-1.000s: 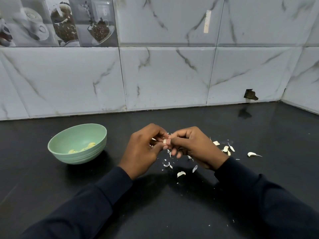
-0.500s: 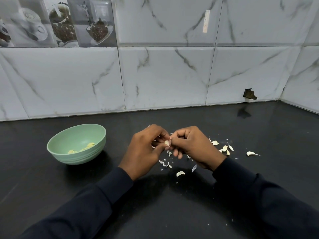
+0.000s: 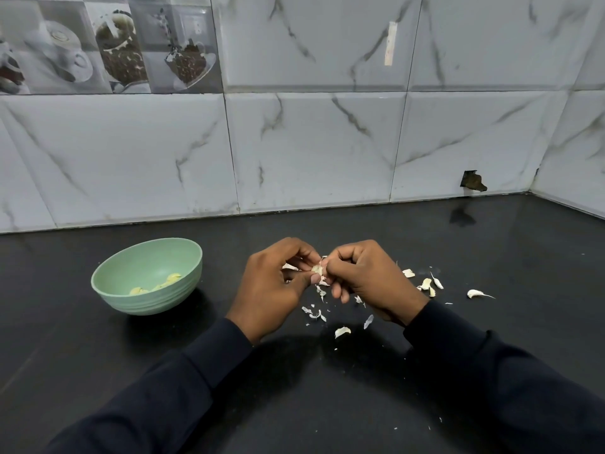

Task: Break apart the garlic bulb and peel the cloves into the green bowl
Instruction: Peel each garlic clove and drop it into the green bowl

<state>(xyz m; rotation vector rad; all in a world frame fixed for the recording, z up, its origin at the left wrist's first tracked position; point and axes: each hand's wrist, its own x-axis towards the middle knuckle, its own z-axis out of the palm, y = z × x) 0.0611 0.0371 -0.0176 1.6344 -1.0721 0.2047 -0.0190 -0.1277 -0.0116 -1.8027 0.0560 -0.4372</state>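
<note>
Green bowl sits on black counter, upright, mouth open to the camera. Inside it, against the bottom: a few yellowish peeled cloves.

Right of the bowl, well apart from it and raised off the counter, both hands meet. Left hand is the nearer one to the bowl, with fingers curled in and thumb and fingertips pinching a garlic clove. Right hand is on the far side of the clove from the bowl, fingers also curled, thumb and forefinger nipping the same clove at its papery edge. The clove is small and pale and mostly hidden between the fingertips. How much skin is left on it I cannot tell.

Below the hands, right of the bowl: white skin scraps lie scattered on the counter. Farther right of the bowl, beyond the right hand, is a loose cluster of pale pieces, with one lone piece farthest out. Whether these are cloves or husk I cannot tell.

Dark sleeves cover both forearms to the wrist. Behind the bowl is a marble-pattern tiled wall.
</note>
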